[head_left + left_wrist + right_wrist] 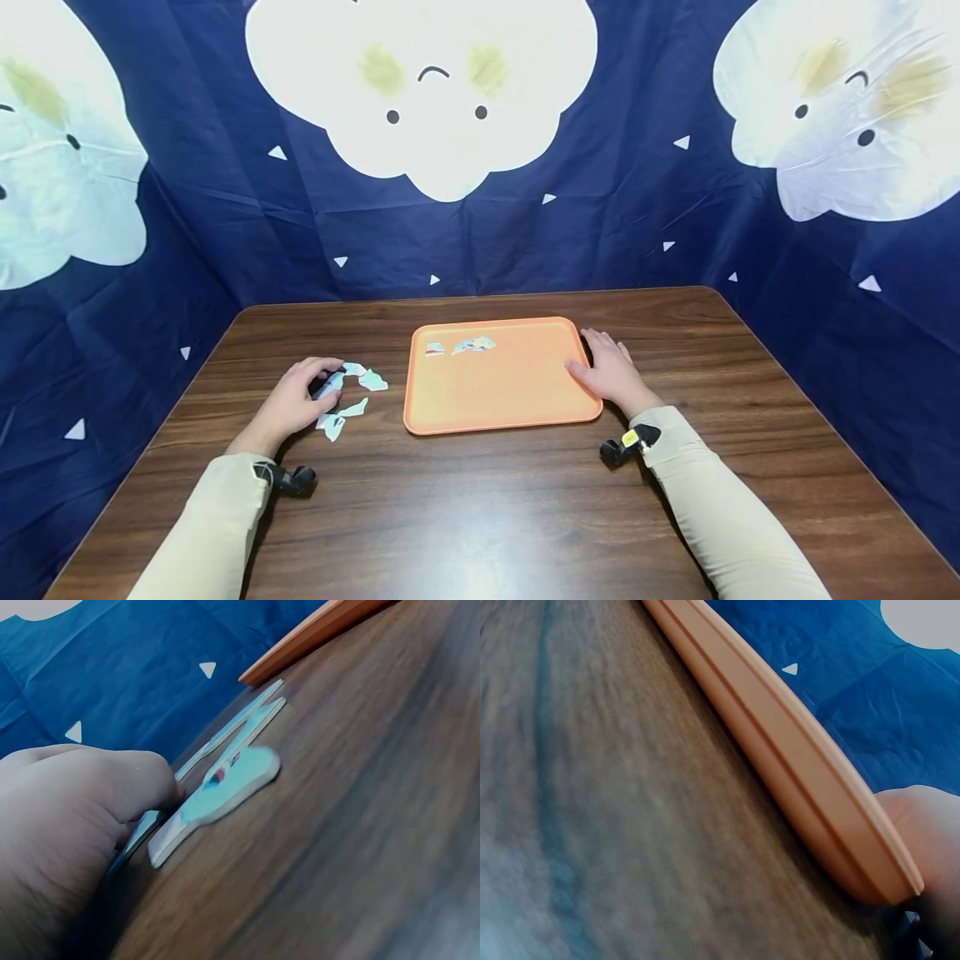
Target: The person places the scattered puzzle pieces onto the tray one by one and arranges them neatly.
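On the left of the table, my left hand (298, 394) is over several flat, irregular, light-blue printed pieces (372, 381), with its thumb and forefinger spread apart around some of them. A pale-edged piece (225, 787) lies just beyond the thumb in the left wrist view, and the hand hides part of another. At the right edge of the orange tray (491, 400), my right hand (611, 371) holds the rim, its thumb over the inside and its fingers along the outside. Inside the tray near its far left lie a small piece with red on it (435, 349) and a colourful printed piece (474, 344).
The brown wooden table (480, 508) runs up to a dark blue cloth (480, 242) with white clouds and triangles at the back and sides. Small black cameras are strapped to both wrists, over light sleeves (720, 500).
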A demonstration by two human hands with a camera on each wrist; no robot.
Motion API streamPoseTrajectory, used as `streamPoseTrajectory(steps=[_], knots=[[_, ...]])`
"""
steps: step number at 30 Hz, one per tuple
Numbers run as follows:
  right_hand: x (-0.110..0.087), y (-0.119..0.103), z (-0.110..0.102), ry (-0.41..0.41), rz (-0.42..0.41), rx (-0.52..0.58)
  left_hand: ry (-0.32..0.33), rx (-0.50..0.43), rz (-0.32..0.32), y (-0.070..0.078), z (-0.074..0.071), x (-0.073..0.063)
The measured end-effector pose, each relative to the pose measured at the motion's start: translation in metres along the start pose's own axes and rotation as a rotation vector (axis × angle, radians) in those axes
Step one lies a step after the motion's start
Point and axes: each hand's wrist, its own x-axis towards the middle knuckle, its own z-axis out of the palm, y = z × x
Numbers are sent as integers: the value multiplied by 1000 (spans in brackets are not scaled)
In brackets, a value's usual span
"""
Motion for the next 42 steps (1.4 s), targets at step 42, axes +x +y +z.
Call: streamPoseTrajectory(steps=[42], knots=[[-1, -2, 1, 22, 11, 1, -38, 63, -128, 33, -10, 36]])
